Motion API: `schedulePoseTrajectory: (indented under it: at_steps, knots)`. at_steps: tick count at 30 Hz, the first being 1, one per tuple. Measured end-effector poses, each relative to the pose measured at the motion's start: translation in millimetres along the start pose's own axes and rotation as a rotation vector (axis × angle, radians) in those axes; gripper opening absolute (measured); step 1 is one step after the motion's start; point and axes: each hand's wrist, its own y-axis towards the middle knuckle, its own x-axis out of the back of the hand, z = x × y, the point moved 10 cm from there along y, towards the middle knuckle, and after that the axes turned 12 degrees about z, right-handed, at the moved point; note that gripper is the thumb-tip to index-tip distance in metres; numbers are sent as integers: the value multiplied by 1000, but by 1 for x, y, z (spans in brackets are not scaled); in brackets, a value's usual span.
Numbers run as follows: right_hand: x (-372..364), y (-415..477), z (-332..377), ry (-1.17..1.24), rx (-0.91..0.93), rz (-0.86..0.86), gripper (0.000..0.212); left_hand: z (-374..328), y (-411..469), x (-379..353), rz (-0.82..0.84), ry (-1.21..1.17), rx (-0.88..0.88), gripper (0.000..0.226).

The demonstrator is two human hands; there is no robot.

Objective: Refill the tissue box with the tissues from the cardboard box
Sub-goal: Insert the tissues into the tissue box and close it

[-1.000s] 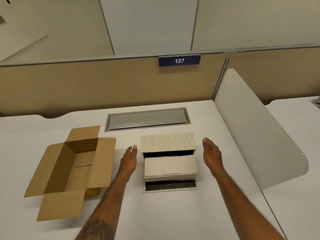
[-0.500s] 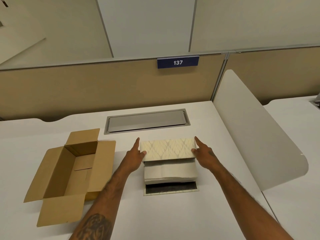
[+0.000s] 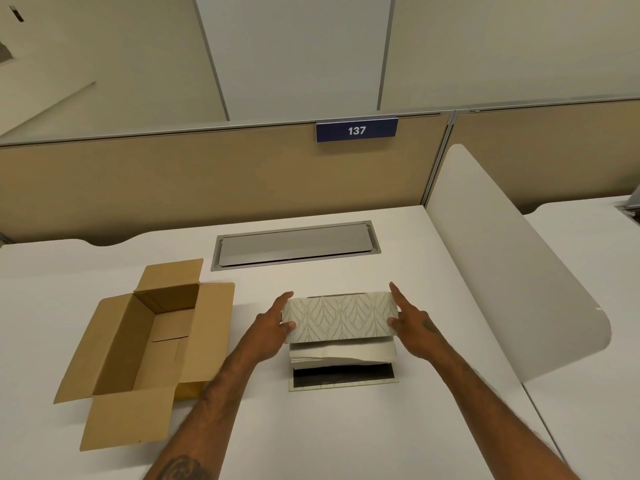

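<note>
Left of the tissue box cover (image 3: 339, 320), the cardboard box (image 3: 138, 344) lay open and apparently empty. The left hand (image 3: 270, 330) and right hand (image 3: 412, 327) clasped the cover's ends, above the tissue stack (image 3: 343, 353) on its base (image 3: 343, 377). Closing seemingly remained. Bare desk (image 3: 346, 427) lay nearer; a divider (image 3: 502, 265) stood right.

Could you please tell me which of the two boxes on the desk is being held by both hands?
The patterned tissue box, gripped at its ends; the brown cardboard box sits open and untouched to its left.
</note>
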Motion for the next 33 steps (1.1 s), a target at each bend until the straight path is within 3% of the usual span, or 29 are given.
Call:
schedulePoseTrajectory:
  at_steps: [5, 8, 14, 21, 33]
  knots:
    - [-25, -5, -9, -38, 34, 122, 137, 2, -1, -1, -9, -11, -12, 55]
    - [-32, -4, -9, -153, 96, 114, 152, 1, 4, 2, -4, 14, 0, 56]
    - [-30, -4, -8, -460, 177, 0, 153, 3, 10, 5, 1, 38, 12, 54]
    - [-14, -3, 0, -530, 239, -115, 146, 3, 9, 4, 15, 70, 2, 49]
    - [-12, 3, 0, -671, 243, -114, 149, 8, -4, -6, 29, 84, -13, 49]
